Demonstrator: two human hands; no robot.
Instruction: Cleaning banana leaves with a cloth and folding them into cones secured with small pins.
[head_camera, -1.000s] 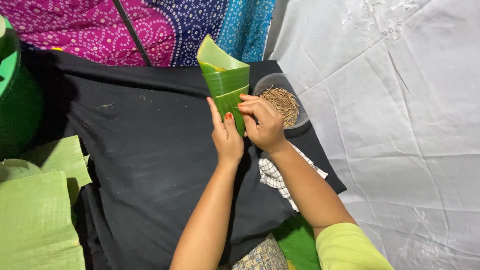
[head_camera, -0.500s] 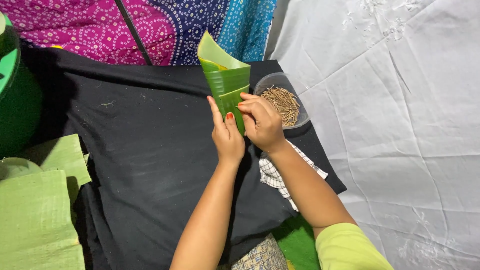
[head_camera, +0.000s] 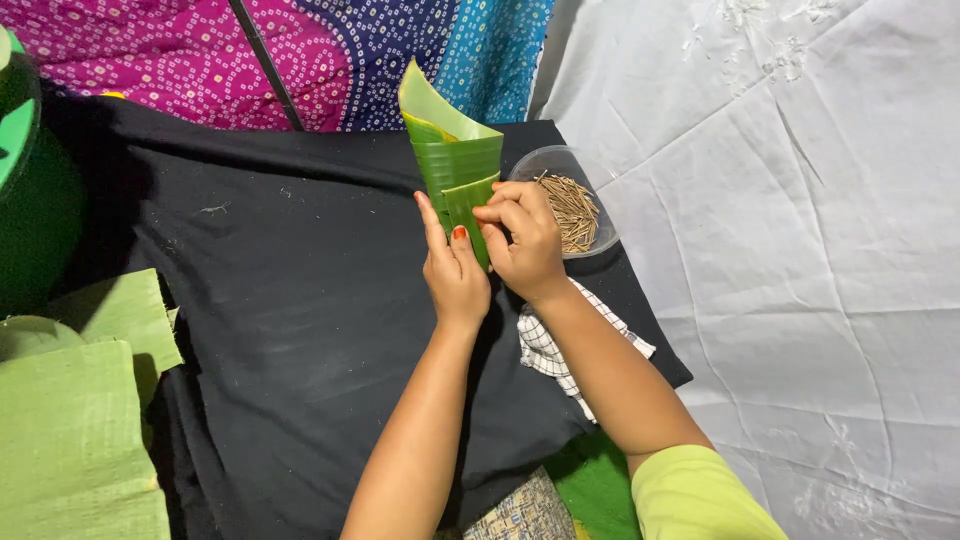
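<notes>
Leaf cone (head_camera: 455, 165) sits upright on the cloth (head_camera: 290, 320), betw. left hand (head_camera: 455, 275) & right hand (head_camera: 525, 245). Bowl (head_camera: 545, 160) w/ sticks (head_camera: 572, 210) just right of it; towel (head_camera: 548, 350) under right forearm. Leaf pieces (head_camera: 75, 420) far left, pot (head_camera: 35, 190) behind them.

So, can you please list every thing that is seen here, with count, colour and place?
leaf cone: one, green, upright at top centre, held in both hands
bowl: one, clear, right of the cone, holding thin brown sticks
black cloth: one, under the hands
checked cloth: one, white and black, under the right forearm
leaf pieces: several, light green, lower left
green container: one, left edge
patterned fabric: pink and blue, top
white sheet: one, right side
left hand: grip on the cone
right hand: grip on the cone
</notes>
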